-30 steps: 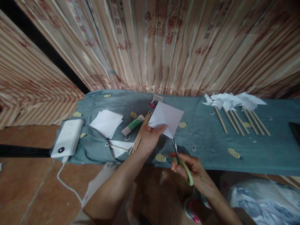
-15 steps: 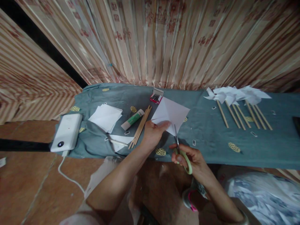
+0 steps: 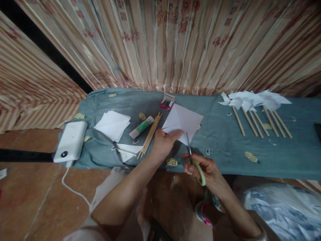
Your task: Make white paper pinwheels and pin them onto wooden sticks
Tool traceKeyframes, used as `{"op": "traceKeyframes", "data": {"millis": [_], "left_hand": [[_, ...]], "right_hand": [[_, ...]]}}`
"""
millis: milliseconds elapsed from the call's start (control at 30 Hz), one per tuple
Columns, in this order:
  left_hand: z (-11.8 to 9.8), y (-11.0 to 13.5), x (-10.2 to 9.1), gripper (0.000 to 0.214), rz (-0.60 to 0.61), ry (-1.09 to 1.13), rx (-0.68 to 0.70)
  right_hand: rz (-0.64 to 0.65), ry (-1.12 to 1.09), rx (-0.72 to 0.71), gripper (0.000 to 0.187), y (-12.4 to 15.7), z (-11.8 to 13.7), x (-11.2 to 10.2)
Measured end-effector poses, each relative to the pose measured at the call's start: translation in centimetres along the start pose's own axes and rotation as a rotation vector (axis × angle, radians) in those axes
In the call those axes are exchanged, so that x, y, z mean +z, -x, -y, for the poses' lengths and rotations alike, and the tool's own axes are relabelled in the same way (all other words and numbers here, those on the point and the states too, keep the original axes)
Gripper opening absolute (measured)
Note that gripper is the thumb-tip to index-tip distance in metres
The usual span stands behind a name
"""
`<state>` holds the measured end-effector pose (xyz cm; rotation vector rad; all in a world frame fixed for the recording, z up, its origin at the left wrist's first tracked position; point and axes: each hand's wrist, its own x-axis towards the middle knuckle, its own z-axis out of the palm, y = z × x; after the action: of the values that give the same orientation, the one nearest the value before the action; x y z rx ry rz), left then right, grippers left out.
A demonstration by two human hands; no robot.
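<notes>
A square white sheet of paper [image 3: 187,117], creased and slit from its left corner, lies turned like a diamond before me. My left hand [image 3: 164,142] pinches its lower left edge, thumb on top. In my right hand [image 3: 203,167] is a pair of scissors [image 3: 199,172] with pale green handles, fingers through the loops. Its blades meet the paper at the lower corner and look nearly closed. Just left of my left hand lie several wooden sticks [image 3: 151,135] and a green and white glue stick [image 3: 141,128]. A small red box [image 3: 167,101] of dark little pieces sits behind the paper.
A stack of white paper [image 3: 112,125] lies to the left, with a pen [image 3: 126,152] on a paper piece in front. A white power bank [image 3: 72,140] with a cable rests at the left end. Several paper pinwheels [image 3: 250,100] on sticks lie at the right of the green cloth [image 3: 225,157].
Almost nothing differs. Both hands, the scissors and the paper keep nearly the same positions; the view has shifted very slightly.
</notes>
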<state>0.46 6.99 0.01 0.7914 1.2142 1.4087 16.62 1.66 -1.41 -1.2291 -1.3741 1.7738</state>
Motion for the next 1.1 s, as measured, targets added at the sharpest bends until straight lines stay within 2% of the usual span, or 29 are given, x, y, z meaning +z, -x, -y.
{"op": "traceKeyframes", "data": {"millis": [167,467,933,1100], "left_hand": [[-0.2,-0.1,0.0,0.015,0.009,0.02,0.036],[-0.4,0.0,0.0,0.019,0.01,0.049,0.003],[-0.5,0.1,0.0,0.023,0.025,0.045,0.029],[-0.4,0.2,0.0,0.023,0.031,-0.018,-0.015]], "right_hand": [[-0.027,0.013,-0.035,0.037,-0.1,-0.1,0.1],[-0.073,0.058,-0.031,0.042,-0.1,0.7,0.5],[-0.082,0.041,0.029,0.048,0.0,0.9,0.5],[-0.099,0.029,0.025,0.046,0.0,1.0,0.6]]}}
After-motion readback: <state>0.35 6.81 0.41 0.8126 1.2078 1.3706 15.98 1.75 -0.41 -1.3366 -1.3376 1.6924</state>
